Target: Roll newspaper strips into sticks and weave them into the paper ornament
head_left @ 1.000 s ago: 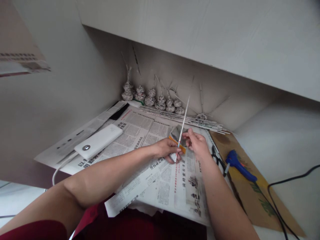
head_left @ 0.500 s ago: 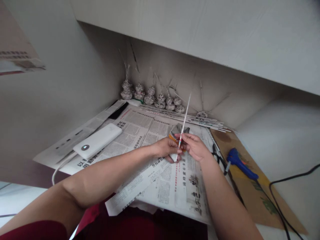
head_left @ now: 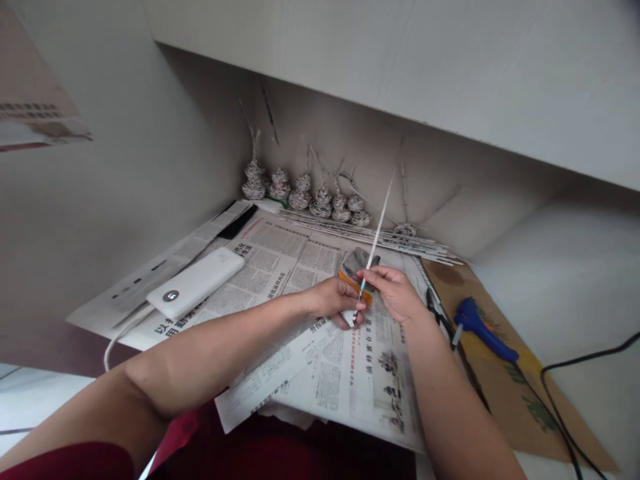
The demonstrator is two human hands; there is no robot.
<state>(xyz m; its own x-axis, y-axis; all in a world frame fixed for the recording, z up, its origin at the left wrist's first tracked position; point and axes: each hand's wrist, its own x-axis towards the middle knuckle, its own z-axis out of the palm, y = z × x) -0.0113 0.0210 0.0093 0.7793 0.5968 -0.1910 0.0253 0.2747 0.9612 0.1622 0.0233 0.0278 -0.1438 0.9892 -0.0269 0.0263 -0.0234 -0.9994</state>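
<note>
Newsprint-covered desk (head_left: 280, 257); both hands' grip on thin rolled-paper stick (head_left: 379, 225).

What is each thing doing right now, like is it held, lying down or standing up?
Paper stick: held by both hands, tilted up and to the right.
Left hand: closed on the stick's lower end.
Right hand: pinching the stick higher up.
Power bank: lying flat, cable plugged in.
Glue gun: lying on cardboard, untouched.
Paper cones: standing in a row by the wall.
Spare sticks: lying in a bundle.
</note>
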